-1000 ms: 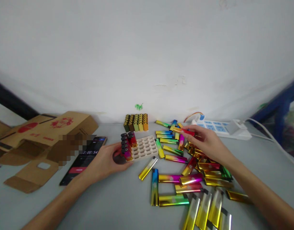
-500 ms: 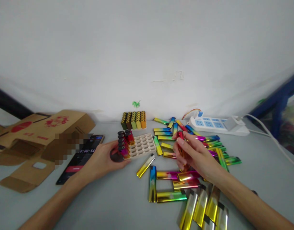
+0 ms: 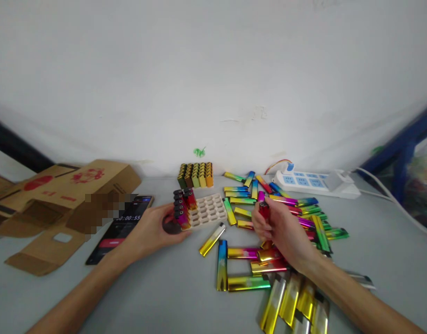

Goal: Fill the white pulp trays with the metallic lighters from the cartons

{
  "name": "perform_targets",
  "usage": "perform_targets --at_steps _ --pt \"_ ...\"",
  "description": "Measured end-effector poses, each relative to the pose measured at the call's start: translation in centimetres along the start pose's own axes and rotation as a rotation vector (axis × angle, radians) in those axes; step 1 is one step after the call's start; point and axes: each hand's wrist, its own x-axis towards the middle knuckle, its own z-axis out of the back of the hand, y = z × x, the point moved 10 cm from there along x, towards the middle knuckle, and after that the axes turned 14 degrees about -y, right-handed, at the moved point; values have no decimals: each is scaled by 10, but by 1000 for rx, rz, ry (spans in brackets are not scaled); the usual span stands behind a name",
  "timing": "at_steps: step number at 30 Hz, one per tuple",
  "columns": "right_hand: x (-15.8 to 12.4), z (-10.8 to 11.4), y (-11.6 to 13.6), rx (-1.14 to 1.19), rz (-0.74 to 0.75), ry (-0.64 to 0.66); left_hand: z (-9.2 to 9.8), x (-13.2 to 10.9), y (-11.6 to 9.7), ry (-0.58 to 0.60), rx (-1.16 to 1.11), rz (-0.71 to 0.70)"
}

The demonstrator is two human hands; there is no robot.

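My left hand (image 3: 154,229) grips the near left corner of a cream slotted tray (image 3: 208,211) on the grey table. Several lighters (image 3: 184,206) stand upright in the tray's left slots. My right hand (image 3: 279,227) is closed around a red lighter (image 3: 264,209), held upright just right of the tray. Many shiny coloured lighters (image 3: 248,253) lie loose on the table under and around my right hand.
A full block of yellow and orange lighters (image 3: 196,175) stands by the wall. A phone (image 3: 121,227) showing a timer lies beside flattened cardboard boxes (image 3: 60,195) at left. A white power strip (image 3: 314,182) with cable sits at the back right.
My right hand lifted a red lighter from the back of the pile, drew it toward me and turned it upright. My left hand stayed on the tray.
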Motion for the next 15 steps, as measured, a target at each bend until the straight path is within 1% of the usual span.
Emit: perform_targets --at_steps 4,10,15 --pt "1 1 -6 30 -11 -12 3 0 -2 -17 20 -4" --pt "0 -4 -11 26 -10 1 3 1 -2 -32 30 -3" --pt "0 -4 -13 34 -32 15 3 0 -3 -20 23 -8"
